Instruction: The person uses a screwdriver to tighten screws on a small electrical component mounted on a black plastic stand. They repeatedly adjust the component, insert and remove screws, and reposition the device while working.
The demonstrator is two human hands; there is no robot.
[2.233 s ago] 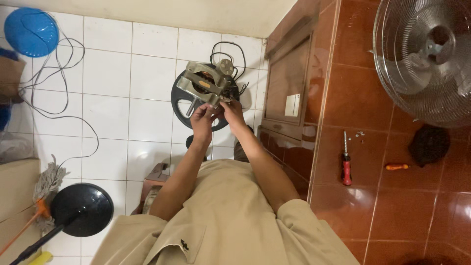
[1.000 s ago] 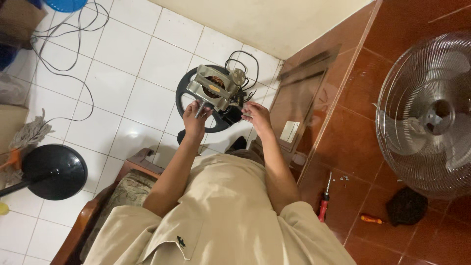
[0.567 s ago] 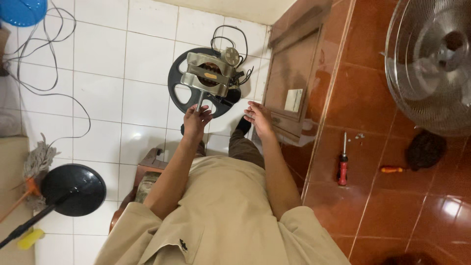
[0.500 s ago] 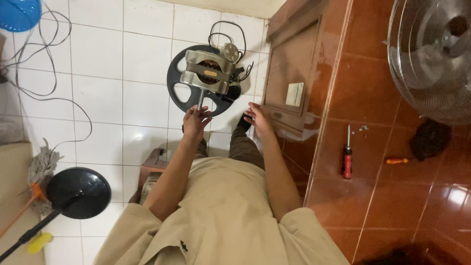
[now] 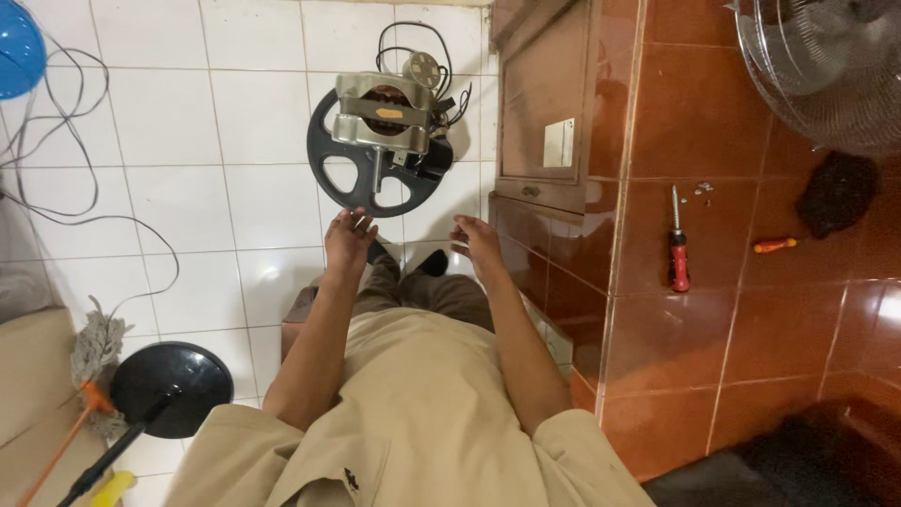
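A fan motor (image 5: 385, 120) with a metal body and a black spoked ring (image 5: 349, 183) lies on the white tiled floor (image 5: 225, 188), its black wires (image 5: 424, 47) trailing behind it. My left hand (image 5: 348, 240) reaches to the ring's lower rim, fingers spread, fingertips at or just touching it. My right hand (image 5: 477, 242) hovers open to the right of the ring, apart from the motor and holding nothing. My knees in dark trousers show just below both hands.
A red-handled screwdriver (image 5: 678, 259), a small orange screwdriver (image 5: 774, 245) and loose screws (image 5: 699, 188) lie on the red tiled step. A wire fan grille (image 5: 826, 66), a black lump (image 5: 838, 193), a black round base (image 5: 172, 387), a blue disc (image 5: 17, 47), a cable (image 5: 84, 202).
Both hands gripped the motor 2.2 s ago. The right hand has since come off it, and the left has slid down to the ring's lower rim. The view shifted.
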